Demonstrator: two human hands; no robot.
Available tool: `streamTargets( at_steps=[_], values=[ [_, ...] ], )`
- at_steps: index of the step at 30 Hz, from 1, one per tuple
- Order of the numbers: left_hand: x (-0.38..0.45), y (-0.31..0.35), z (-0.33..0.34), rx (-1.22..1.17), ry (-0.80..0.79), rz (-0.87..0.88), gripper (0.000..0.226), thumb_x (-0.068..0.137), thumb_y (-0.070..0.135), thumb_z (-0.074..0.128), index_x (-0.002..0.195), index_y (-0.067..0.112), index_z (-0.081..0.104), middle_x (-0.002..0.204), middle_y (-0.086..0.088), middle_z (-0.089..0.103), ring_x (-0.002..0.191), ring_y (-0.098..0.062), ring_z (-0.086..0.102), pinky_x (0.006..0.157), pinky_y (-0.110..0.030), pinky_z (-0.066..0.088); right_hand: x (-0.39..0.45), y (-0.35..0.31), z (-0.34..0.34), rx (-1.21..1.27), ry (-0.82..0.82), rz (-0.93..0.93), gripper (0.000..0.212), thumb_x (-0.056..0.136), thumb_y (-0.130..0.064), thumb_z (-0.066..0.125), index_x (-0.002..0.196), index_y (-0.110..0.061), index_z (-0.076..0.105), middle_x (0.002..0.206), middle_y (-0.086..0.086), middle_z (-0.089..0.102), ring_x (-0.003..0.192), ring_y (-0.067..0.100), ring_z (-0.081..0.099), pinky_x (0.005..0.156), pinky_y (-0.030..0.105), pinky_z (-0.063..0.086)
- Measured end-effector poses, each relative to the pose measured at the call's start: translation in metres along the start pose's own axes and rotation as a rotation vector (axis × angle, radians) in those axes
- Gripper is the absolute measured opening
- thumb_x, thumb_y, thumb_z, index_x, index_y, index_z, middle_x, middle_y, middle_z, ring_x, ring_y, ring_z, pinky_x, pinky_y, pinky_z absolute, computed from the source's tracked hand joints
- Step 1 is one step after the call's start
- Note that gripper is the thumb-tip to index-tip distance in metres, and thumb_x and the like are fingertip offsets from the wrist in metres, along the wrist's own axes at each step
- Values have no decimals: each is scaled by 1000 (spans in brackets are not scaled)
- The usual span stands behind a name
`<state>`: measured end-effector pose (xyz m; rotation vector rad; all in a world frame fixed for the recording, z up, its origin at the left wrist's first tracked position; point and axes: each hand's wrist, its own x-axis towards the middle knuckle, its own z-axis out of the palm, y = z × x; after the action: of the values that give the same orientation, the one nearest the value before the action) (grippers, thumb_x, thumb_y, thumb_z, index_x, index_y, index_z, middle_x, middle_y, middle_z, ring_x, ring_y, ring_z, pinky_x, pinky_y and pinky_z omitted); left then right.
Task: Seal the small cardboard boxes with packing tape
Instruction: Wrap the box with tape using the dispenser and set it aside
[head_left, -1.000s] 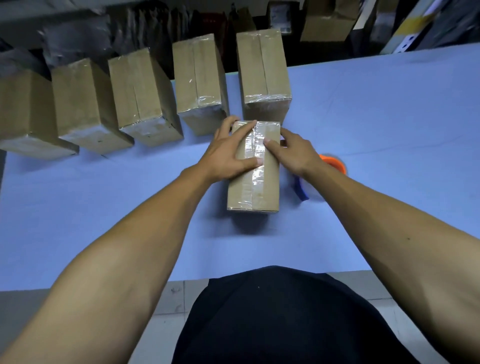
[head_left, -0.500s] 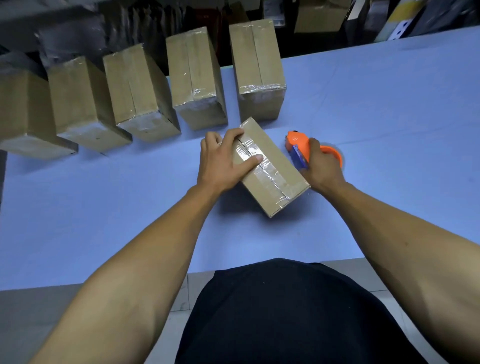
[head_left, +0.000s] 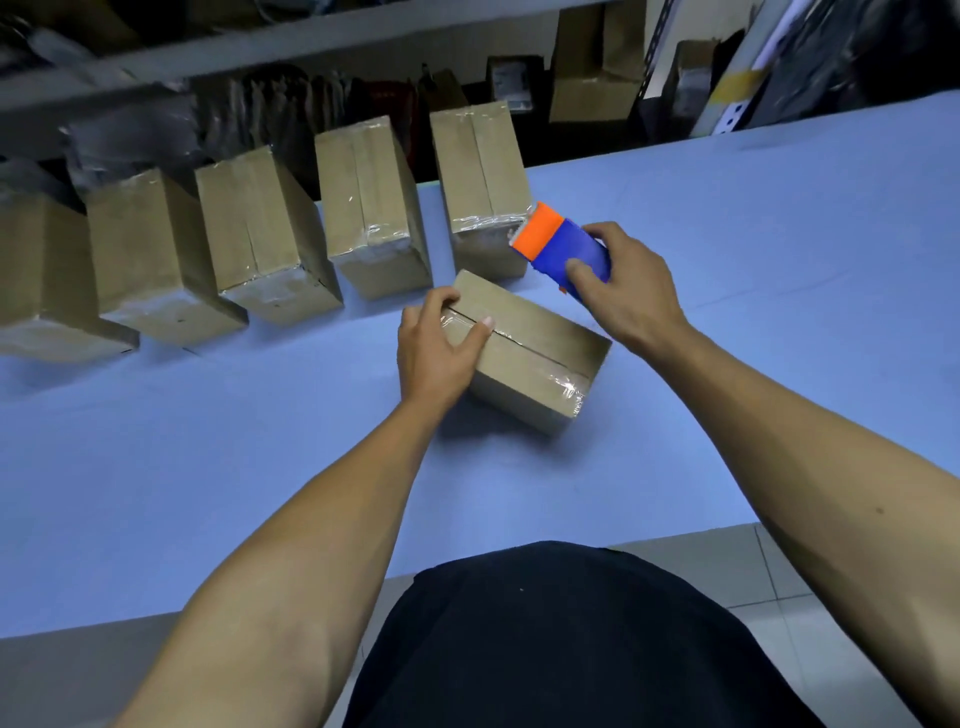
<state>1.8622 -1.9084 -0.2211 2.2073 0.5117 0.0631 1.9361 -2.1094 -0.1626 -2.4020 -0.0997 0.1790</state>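
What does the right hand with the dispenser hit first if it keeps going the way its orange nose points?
Likely the rightmost taped box in the row: the tape dispenser in the right hand points at its near corner. Depth is unclear.
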Motion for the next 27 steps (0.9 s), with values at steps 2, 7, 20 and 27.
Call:
streamTargets(
  at_steps=[2,7,20,27],
  values=[
    [-1,6,1,-13,20,-34,43,82,45,75,119,31,57,115,3,53,108,-12,54,83,-18,33,4,-11,-11,-17,-66,-75,65,77,-49,71,130,-21,48,112,-2,61,96,19,57,79,35,47],
    [-8,12,9,-81,67,-128,42,79,44,78,114,31,59,105,1,51,104,-20,56,79,-22,36,-3,-37,-18,-28,-180,-235,65,77,-41,78,130,-26,45,109,-10,58,91,18,59,77,31,49],
    [7,18,-27,-501,250,-339,21,97,21,53,92,22,73,101,0,68,96,-16,63,85,-30,50,-4,-41,-4,-9,-320,-327,64,72,-53,64,129,-28,48,110,-4,66,94,22,61,81,41,52],
    [35,51,-57,-753,-161,-467,29,97,47,57,91,20,67,84,1,71,77,-17,66,74,-31,52,-3,-42,0,-33,-305,-360,61,73,-53,64,128,-31,49,111,-7,66,92,20,61,80,39,52]
  ],
)
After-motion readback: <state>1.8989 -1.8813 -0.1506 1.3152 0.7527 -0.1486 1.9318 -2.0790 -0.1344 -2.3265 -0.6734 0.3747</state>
